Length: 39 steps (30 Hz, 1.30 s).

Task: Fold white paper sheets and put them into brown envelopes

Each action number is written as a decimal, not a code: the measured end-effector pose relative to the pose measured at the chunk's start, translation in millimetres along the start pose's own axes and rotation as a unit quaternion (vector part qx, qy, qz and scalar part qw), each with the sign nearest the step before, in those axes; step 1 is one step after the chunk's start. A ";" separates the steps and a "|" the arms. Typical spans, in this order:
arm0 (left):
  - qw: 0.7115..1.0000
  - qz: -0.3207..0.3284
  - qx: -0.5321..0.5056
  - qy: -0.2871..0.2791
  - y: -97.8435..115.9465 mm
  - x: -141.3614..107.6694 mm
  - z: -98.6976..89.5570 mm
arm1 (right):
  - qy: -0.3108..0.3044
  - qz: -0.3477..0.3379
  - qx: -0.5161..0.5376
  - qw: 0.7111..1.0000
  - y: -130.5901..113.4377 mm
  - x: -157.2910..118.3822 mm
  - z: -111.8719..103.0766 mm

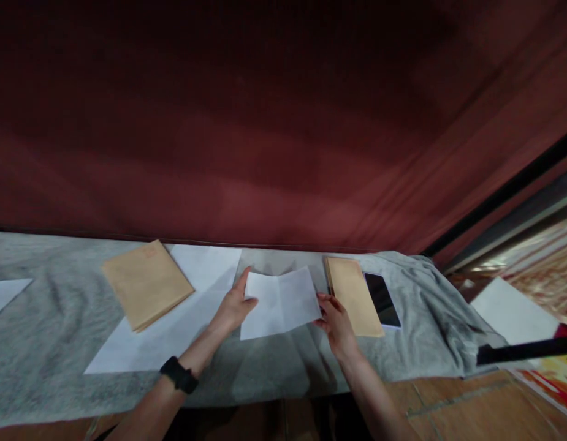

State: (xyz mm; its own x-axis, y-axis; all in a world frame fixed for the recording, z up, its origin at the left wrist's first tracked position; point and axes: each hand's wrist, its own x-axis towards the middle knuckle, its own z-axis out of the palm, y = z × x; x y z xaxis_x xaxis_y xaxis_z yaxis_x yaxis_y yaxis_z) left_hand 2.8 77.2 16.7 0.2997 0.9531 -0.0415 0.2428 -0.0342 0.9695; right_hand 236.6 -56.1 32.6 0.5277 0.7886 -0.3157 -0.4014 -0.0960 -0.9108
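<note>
A white sheet of paper (281, 303) with a crease down its middle is held between my two hands above the grey cloth. My left hand (236, 301) grips its left edge, thumb on top. At the lower right edge, my right hand (333, 315) pinches the sheet between thumb and fingers. Brown envelopes (148, 282) lie stacked to the left, partly over larger white sheets (173, 337). Just right of my right hand is another stack of brown envelopes (357, 297).
A dark-screened phone (382, 300) lies beside the right envelopes. Grey cloth (48, 343) covers the long surface, which meets a dark red wall (265, 153). Another white paper (5, 294) is at far left. Beyond the right end are a black bar (522, 351) and a pale sheet (513, 311).
</note>
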 end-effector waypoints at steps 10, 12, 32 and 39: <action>0.993 0.013 0.106 -0.049 -3.6 2.7 -4.6 | -0.018 -0.124 -0.354 0.927 20.8 -0.3 -10.6; 0.996 -0.004 0.042 -0.084 -6.0 4.9 -6.1 | -0.017 -0.130 -0.406 0.905 21.1 -1.2 -11.2; 0.926 0.094 0.366 -0.015 -0.7 -6.8 5.6 | -0.032 -0.177 -0.716 0.675 8.7 -12.1 -8.2; 0.849 0.230 0.475 0.033 -2.1 -35.4 36.8 | 0.017 -0.223 -0.747 0.626 4.3 -17.8 -1.1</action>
State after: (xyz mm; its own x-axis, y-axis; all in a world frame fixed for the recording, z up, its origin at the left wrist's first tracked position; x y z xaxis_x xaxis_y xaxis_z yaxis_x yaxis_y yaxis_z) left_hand 25.6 32.5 7.3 0.5201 0.7870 0.3318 0.7581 -0.6043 0.2452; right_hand 226.3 -71.2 34.0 0.3642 0.9281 0.0771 0.9262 -0.3523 -0.1346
